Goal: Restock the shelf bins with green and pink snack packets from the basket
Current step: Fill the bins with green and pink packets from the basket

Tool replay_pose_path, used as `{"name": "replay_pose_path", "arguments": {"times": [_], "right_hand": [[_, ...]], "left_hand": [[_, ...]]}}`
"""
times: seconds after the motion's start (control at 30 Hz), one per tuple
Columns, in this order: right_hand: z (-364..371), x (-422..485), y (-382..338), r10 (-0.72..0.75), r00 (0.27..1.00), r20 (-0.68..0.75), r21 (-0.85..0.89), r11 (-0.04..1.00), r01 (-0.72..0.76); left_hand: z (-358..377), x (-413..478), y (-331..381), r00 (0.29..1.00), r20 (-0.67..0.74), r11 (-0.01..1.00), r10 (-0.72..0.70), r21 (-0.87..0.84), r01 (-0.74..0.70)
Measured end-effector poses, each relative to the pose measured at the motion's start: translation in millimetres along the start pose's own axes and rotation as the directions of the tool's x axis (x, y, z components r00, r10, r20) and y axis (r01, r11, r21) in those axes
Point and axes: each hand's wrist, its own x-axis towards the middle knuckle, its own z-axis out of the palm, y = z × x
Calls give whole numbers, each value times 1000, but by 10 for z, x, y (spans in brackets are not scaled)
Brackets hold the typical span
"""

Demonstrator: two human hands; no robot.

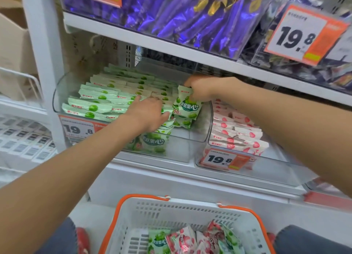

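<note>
Nearest, a white plastic basket with orange handles (190,213) holds green and pink snack packets (192,240). Above it, the left hand (147,113) lies flat, fingers spread, on rows of green packets in the clear plastic shelf bin (190,145). The right hand (200,89) pinches an upright green snack packet (187,107) over that bin's right side. Pink heart-printed packets (238,133) fill the neighbouring bin
</note>
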Motion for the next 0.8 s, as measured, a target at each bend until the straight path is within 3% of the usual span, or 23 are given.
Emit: {"name": "replay_pose_path", "arguments": {"times": [0.27, 0.53, 0.7, 0.8], "right_hand": [[307, 61, -225, 9, 1000, 5, 17, 1000, -9], [317, 108, -257, 39, 990, 135, 66, 997, -48], [591, 119, -345, 91, 995, -27, 4, 996, -91], [644, 92, -424, 94, 990, -109, -136, 985, -108]], "left_hand": [[-10, -13, 14, 1000, 3, 1000, -15, -17, 15], [5, 20, 5, 1000, 5, 1000, -18, -20, 18], [7, 25, -6, 1000, 4, 1000, -11, -24, 11], [7, 22, -4, 1000, 11, 1000, -9, -29, 10]]}}
